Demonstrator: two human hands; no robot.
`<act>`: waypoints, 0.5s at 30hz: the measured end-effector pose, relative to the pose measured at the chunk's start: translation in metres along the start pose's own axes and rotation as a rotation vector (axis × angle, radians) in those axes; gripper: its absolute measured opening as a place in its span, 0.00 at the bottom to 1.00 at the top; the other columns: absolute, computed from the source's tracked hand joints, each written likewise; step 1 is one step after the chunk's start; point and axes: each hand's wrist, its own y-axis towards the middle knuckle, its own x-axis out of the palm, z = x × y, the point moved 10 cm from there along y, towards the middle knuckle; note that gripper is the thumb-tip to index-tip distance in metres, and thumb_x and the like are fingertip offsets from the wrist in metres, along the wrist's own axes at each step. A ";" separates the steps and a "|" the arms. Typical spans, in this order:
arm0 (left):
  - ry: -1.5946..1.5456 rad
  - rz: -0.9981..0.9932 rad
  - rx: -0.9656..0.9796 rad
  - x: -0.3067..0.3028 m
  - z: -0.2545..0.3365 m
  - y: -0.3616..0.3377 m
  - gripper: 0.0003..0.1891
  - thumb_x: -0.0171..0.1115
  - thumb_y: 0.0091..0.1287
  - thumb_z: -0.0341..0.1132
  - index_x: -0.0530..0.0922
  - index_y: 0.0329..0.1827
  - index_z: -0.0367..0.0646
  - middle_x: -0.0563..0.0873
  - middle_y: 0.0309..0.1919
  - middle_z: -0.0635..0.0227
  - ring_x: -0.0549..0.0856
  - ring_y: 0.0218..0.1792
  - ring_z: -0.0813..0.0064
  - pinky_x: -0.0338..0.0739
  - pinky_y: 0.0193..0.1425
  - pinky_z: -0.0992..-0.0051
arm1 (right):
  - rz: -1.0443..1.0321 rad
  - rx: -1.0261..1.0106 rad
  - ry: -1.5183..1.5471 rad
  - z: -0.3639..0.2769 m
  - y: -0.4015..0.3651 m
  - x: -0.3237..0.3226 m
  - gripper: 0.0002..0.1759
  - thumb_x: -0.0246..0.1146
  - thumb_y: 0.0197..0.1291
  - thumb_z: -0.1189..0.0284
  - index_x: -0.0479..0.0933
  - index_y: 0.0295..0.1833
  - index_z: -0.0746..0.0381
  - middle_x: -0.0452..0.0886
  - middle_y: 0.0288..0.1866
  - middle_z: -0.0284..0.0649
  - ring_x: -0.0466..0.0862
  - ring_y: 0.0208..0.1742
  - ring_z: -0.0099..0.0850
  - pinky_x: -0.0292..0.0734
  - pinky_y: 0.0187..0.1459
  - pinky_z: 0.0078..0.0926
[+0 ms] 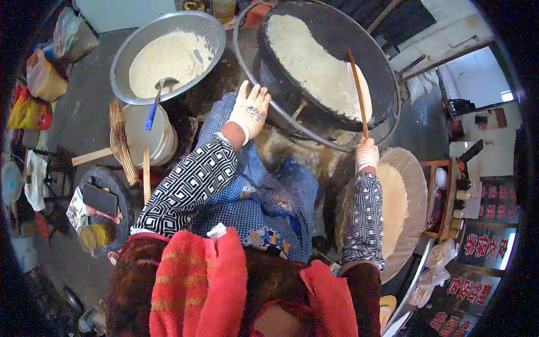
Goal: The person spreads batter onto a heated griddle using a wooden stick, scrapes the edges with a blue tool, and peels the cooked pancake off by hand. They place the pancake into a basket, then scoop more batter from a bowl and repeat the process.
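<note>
A pale sheet of batter (309,59) covers part of the round dark griddle (337,33). My right hand (366,154), gloved, is closed round the lower end of a long thin wooden stick (357,90), whose length lies over the batter's right edge. My left hand (251,109), in a white glove with dark print, has its fingers spread near the metal ring (286,119) around the griddle; whether the fingertips touch the ring is unclear. Beneath my right forearm is a wide round container (412,208) with a light tan, smooth-looking content (393,205).
At the upper left, a metal basin (119,78) holds pale flour-like material and a blue-handled ladle (150,117). A white bucket (168,140) bears a twig brush (119,135). A phone (100,200) lies on a round stand at left. A wooden rack (435,224) stands at right.
</note>
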 end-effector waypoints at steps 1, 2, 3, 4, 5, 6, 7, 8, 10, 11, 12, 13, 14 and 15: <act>0.006 0.006 0.003 -0.001 -0.002 0.000 0.31 0.59 0.61 0.44 0.68 0.67 0.40 0.69 0.69 0.59 0.64 0.72 0.61 0.43 0.76 0.44 | 0.014 0.011 0.179 0.005 0.003 0.002 0.16 0.51 0.68 0.59 0.70 0.42 0.61 0.81 0.29 0.55 0.81 0.29 0.55 0.75 0.31 0.49; 0.000 -0.012 -0.002 -0.001 -0.004 0.002 0.31 0.59 0.61 0.43 0.68 0.67 0.40 0.70 0.68 0.59 0.64 0.72 0.61 0.43 0.76 0.44 | 0.029 0.018 0.272 0.003 0.003 -0.004 0.15 0.51 0.68 0.59 0.71 0.42 0.61 0.81 0.29 0.55 0.81 0.29 0.55 0.75 0.31 0.48; -0.007 -0.024 -0.008 0.000 -0.008 0.005 0.30 0.59 0.61 0.42 0.69 0.66 0.41 0.70 0.68 0.59 0.64 0.72 0.61 0.43 0.76 0.44 | 0.046 0.024 0.365 -0.005 0.001 -0.017 0.15 0.52 0.68 0.59 0.71 0.42 0.61 0.81 0.29 0.54 0.81 0.30 0.54 0.75 0.31 0.47; -0.022 0.010 -0.022 0.000 -0.012 0.007 0.28 0.57 0.61 0.40 0.70 0.65 0.41 0.71 0.68 0.60 0.66 0.71 0.61 0.43 0.76 0.45 | 0.011 -0.054 0.346 -0.021 -0.012 -0.024 0.15 0.51 0.68 0.59 0.71 0.41 0.60 0.81 0.28 0.53 0.81 0.29 0.52 0.74 0.30 0.45; -0.019 0.028 -0.027 -0.009 -0.015 0.008 0.28 0.57 0.61 0.40 0.70 0.65 0.41 0.71 0.68 0.60 0.66 0.71 0.61 0.43 0.76 0.45 | -0.023 -0.136 0.322 -0.041 -0.028 -0.032 0.14 0.50 0.69 0.60 0.71 0.40 0.60 0.81 0.28 0.52 0.81 0.29 0.50 0.74 0.30 0.42; -0.036 -0.058 -0.050 -0.009 -0.019 0.010 0.26 0.49 0.65 0.37 0.68 0.68 0.41 0.69 0.69 0.60 0.63 0.73 0.62 0.41 0.76 0.45 | 0.164 -0.279 0.241 -0.054 -0.046 -0.033 0.15 0.53 0.67 0.59 0.71 0.38 0.60 0.81 0.28 0.54 0.81 0.30 0.54 0.74 0.32 0.50; -0.056 -0.152 -0.072 -0.003 -0.022 0.008 0.25 0.41 0.69 0.33 0.66 0.70 0.42 0.67 0.71 0.61 0.61 0.74 0.63 0.39 0.77 0.46 | 0.344 -0.419 0.156 -0.065 -0.064 -0.031 0.15 0.55 0.66 0.59 0.71 0.37 0.61 0.80 0.27 0.57 0.80 0.31 0.59 0.74 0.35 0.57; -0.002 -0.117 -0.079 -0.002 -0.026 0.008 0.25 0.43 0.69 0.34 0.66 0.70 0.42 0.67 0.71 0.61 0.61 0.74 0.63 0.39 0.76 0.45 | -0.015 -0.137 0.043 -0.040 -0.054 0.000 0.16 0.55 0.66 0.58 0.71 0.36 0.61 0.81 0.28 0.58 0.81 0.32 0.59 0.75 0.36 0.57; -0.024 -0.067 -0.081 0.001 -0.038 0.013 0.25 0.49 0.67 0.36 0.69 0.67 0.42 0.67 0.71 0.61 0.62 0.74 0.63 0.41 0.76 0.45 | 0.041 0.004 0.189 -0.002 -0.035 -0.006 0.15 0.52 0.68 0.59 0.71 0.39 0.60 0.81 0.28 0.57 0.81 0.30 0.56 0.75 0.33 0.53; -0.045 -0.040 -0.068 0.000 -0.041 0.013 0.25 0.54 0.65 0.39 0.71 0.65 0.41 0.68 0.70 0.60 0.62 0.73 0.62 0.42 0.76 0.44 | 0.100 0.000 0.015 -0.002 -0.026 -0.017 0.13 0.51 0.69 0.61 0.70 0.41 0.59 0.81 0.26 0.54 0.81 0.26 0.54 0.75 0.30 0.50; -0.038 -0.034 -0.069 -0.001 -0.041 0.013 0.25 0.54 0.65 0.39 0.71 0.65 0.41 0.68 0.70 0.60 0.62 0.73 0.62 0.42 0.76 0.44 | 0.054 0.057 0.088 0.002 -0.018 -0.017 0.15 0.53 0.66 0.59 0.72 0.37 0.60 0.80 0.28 0.58 0.81 0.32 0.58 0.74 0.34 0.57; 0.003 -0.052 -0.089 -0.001 -0.044 0.016 0.25 0.55 0.65 0.41 0.71 0.65 0.42 0.67 0.70 0.60 0.61 0.73 0.62 0.41 0.76 0.44 | 0.072 0.056 0.096 -0.001 -0.018 -0.021 0.15 0.53 0.66 0.59 0.72 0.37 0.60 0.80 0.28 0.58 0.81 0.32 0.58 0.74 0.34 0.57; 0.040 -0.062 -0.114 -0.005 -0.047 0.021 0.25 0.55 0.65 0.42 0.71 0.64 0.42 0.67 0.71 0.59 0.61 0.74 0.61 0.41 0.76 0.44 | 0.063 -0.021 0.103 -0.017 -0.024 -0.028 0.15 0.53 0.66 0.59 0.72 0.38 0.60 0.80 0.29 0.58 0.81 0.33 0.58 0.74 0.35 0.56; -0.030 -0.021 -0.123 -0.021 -0.036 0.022 0.24 0.56 0.63 0.39 0.73 0.63 0.44 0.68 0.69 0.60 0.62 0.72 0.62 0.42 0.75 0.44 | 0.058 -0.099 0.102 -0.031 -0.029 -0.034 0.15 0.53 0.67 0.59 0.72 0.39 0.60 0.80 0.29 0.58 0.81 0.34 0.58 0.75 0.36 0.56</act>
